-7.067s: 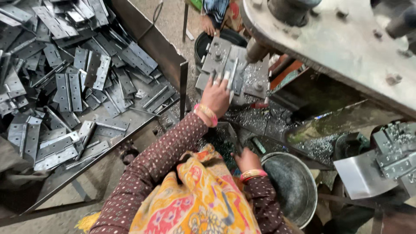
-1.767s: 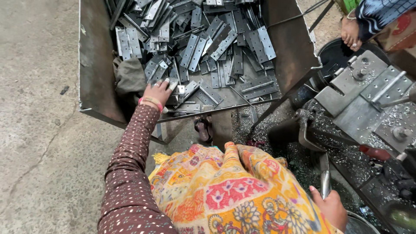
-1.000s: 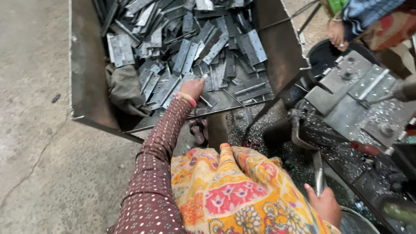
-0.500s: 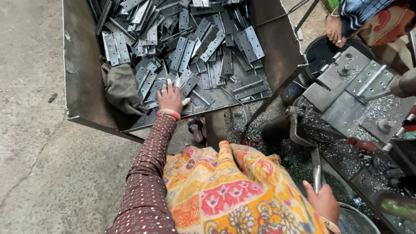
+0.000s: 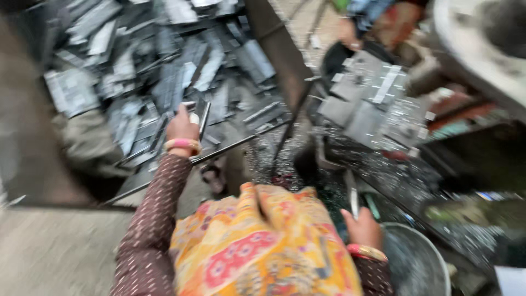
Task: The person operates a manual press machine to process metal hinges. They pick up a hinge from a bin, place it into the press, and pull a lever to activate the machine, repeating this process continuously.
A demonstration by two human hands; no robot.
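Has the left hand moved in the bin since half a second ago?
Yes. The left hand has lifted off the heap of metal plates and drawn back toward the bin's near edge, now gripping a plate.

Plates (image 5: 164,82) at 11 o'clock: dull grey, some with pale silver glints. Bin (image 5: 279,60) wall: dark brown. Sleeve (image 5: 156,219) at 7 o'clock: maroon with small pale dots. Cloth (image 5: 263,246) at 6 o'clock: yellow-orange with pink and red flowers. Bangles (image 5: 182,144): pink and gold. Bowl (image 5: 422,263) at 5 o'clock: grey. Floor (image 5: 60,252): grey-beige.
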